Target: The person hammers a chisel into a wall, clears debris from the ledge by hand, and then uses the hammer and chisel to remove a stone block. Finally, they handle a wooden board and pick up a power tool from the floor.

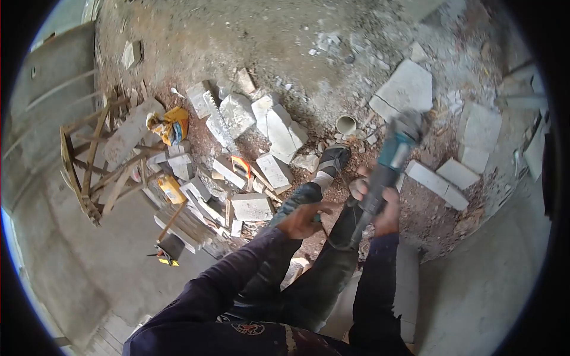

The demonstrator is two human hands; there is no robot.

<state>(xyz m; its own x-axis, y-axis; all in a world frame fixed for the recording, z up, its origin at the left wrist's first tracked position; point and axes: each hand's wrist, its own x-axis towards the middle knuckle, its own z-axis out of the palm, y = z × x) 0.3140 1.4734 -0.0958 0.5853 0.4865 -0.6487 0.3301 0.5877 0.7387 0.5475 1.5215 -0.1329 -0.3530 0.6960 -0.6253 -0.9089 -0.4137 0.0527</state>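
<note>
My right hand (385, 209) is wrapped round the dark body of a teal angle grinder (386, 172). The grinder's head points up and away, slightly blurred, over the rubble floor. A thin dark cord hangs in a loop by its rear end, above my leg. My left hand (304, 221) is over my knee, apart from the grinder, with its fingers curled. A small teal bit shows at its fingers, too little to name. Beyond the hands, my shoe (333, 159) rests on the ground beside broken white blocks (279, 133).
A handsaw (219, 115) leans on the blocks, and an orange saw handle (241, 166) lies nearer. To the left are a yellow bag (175, 126), a yellow jug (171, 190) and a wooden frame (89, 160). A round cup (346, 124) and concrete slabs (407, 86) lie ahead.
</note>
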